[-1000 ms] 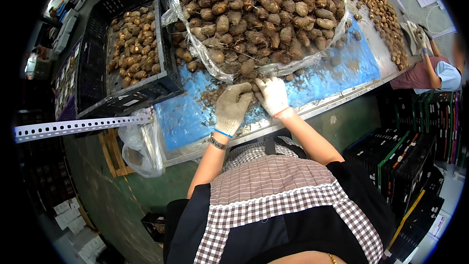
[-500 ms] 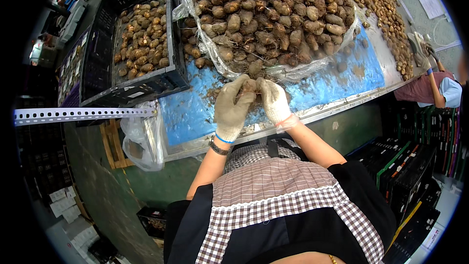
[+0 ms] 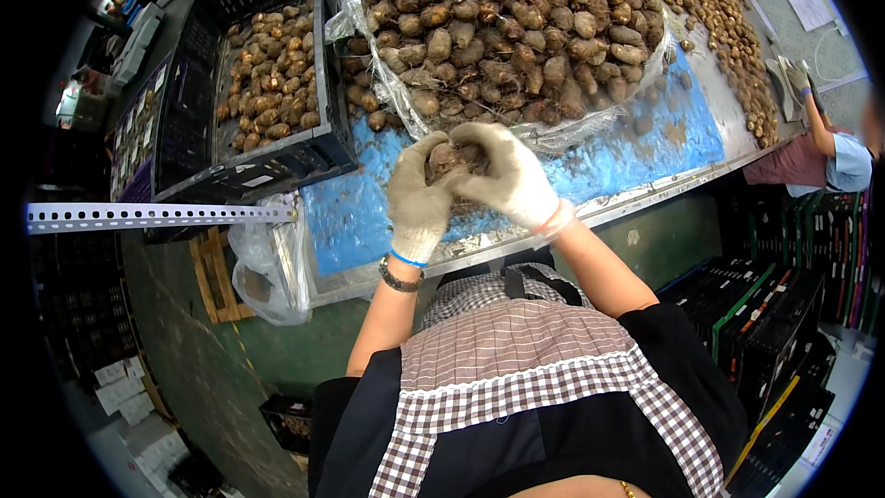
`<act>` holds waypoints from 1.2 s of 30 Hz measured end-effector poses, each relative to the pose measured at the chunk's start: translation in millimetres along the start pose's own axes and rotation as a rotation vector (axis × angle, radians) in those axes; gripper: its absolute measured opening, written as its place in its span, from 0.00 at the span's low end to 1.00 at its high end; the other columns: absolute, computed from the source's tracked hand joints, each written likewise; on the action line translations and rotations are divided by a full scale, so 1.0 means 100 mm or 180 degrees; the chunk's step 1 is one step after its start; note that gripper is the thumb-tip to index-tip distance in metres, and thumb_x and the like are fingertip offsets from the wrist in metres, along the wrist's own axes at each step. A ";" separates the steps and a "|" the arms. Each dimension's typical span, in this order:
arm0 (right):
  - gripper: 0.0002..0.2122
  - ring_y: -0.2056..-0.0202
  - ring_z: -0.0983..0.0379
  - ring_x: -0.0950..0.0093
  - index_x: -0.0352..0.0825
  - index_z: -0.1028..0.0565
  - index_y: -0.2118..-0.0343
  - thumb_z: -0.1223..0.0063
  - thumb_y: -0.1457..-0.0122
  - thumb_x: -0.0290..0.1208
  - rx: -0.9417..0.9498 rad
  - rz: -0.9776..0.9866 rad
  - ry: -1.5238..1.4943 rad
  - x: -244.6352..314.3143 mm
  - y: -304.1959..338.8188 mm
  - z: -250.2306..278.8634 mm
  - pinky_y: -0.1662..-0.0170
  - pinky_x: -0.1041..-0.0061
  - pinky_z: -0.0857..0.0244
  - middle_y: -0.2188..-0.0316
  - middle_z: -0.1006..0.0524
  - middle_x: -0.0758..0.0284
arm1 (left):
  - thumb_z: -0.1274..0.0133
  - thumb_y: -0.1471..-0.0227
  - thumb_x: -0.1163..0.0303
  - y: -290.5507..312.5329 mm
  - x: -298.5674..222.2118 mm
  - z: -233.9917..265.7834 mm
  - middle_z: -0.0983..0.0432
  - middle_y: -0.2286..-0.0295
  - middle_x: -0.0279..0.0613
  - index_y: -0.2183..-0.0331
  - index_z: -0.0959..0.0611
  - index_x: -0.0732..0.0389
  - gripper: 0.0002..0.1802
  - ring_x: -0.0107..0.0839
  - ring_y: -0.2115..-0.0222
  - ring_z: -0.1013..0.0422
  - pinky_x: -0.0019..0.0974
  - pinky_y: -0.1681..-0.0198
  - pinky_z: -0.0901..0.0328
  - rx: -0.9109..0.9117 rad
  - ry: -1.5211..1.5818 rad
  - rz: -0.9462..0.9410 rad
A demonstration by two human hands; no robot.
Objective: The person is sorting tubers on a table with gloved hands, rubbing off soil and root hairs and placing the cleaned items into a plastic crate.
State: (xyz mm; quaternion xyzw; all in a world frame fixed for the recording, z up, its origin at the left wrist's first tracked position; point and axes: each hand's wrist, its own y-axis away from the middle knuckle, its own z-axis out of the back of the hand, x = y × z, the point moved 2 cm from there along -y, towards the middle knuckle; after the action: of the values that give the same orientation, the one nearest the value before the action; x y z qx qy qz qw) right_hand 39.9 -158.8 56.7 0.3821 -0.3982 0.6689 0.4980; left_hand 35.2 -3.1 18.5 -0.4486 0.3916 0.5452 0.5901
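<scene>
Metal-edged counter [image 3: 627,198] with crumpled blue plastic sheet [image 3: 341,212] and loose dirt under the fingers. Left hand [image 3: 417,207] and right hand [image 3: 516,186], both in off-white knit gloves, have fingers curled closed round a brown, fibrous, roundish tuber [image 3: 445,160], held between them. Mostly hidden, so can't tell how firm the grip is. Main risk: dirt and loose fibres on the knit make it slip; dropped, it could roll off the counter edge, which lies on the body side of the fingers. Just beyond the fingers: brown hairy tubers [image 3: 516,32] heaped high in a clear plastic liner [image 3: 343,26]. Knuckle bump or snagged liner could start a slide. Farther out, left of the fingers: black slatted plastic crate [image 3: 295,155], part-filled; careless toss there could bruise or overshoot.
</scene>
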 end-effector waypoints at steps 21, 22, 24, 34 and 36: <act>0.10 0.71 0.27 0.77 0.30 0.25 0.63 0.44 0.39 0.33 -0.0292 -0.0245 -0.0488 -0.20 -0.10 0.00 0.65 0.76 0.32 0.71 0.23 0.64 | 0.37 0.51 0.71 0.00 0.03 0.05 0.22 0.56 0.46 0.46 0.26 0.67 0.31 0.32 0.56 0.25 0.33 0.50 0.31 0.0131 0.0804 -0.0118; 0.12 0.71 0.26 0.71 0.31 0.24 0.67 0.41 0.41 0.37 0.0064 -0.0438 0.0154 -0.07 -0.09 -0.02 0.66 0.73 0.32 0.73 0.23 0.60 | 0.37 0.51 0.72 0.01 0.06 0.07 0.21 0.56 0.45 0.47 0.26 0.67 0.30 0.32 0.56 0.25 0.33 0.51 0.31 0.0181 0.0595 -0.0049; 0.10 0.71 0.26 0.61 0.31 0.24 0.69 0.43 0.42 0.34 0.0002 0.0035 0.0716 0.05 -0.08 -0.08 0.67 0.68 0.33 0.74 0.26 0.57 | 0.38 0.52 0.74 0.00 0.09 0.09 0.21 0.56 0.43 0.47 0.25 0.67 0.29 0.31 0.55 0.25 0.32 0.51 0.31 0.0309 0.0185 0.0068; 0.07 0.69 0.23 0.63 0.32 0.22 0.66 0.44 0.42 0.30 -0.0610 -0.0201 0.0438 -0.57 -0.10 0.05 0.65 0.70 0.30 0.70 0.22 0.57 | 0.43 0.49 0.82 0.04 -0.04 0.02 0.27 0.55 0.44 0.46 0.28 0.69 0.28 0.28 0.57 0.29 0.29 0.55 0.30 0.0738 0.2338 0.0797; 0.09 0.65 0.22 0.64 0.32 0.22 0.61 0.43 0.42 0.30 -0.0526 -0.0377 -0.0125 -0.62 -0.09 0.04 0.61 0.71 0.29 0.65 0.21 0.57 | 0.42 0.49 0.80 0.02 0.05 0.05 0.31 0.49 0.44 0.44 0.29 0.68 0.29 0.28 0.55 0.30 0.31 0.53 0.31 0.0712 0.2473 0.0654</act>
State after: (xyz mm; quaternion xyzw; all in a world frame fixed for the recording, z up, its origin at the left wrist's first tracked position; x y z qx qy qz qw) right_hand 62.0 -183.0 3.4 0.3756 -0.4384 0.5955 0.5587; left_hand 33.6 2.8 15.3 -0.5126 0.6847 0.3455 0.3861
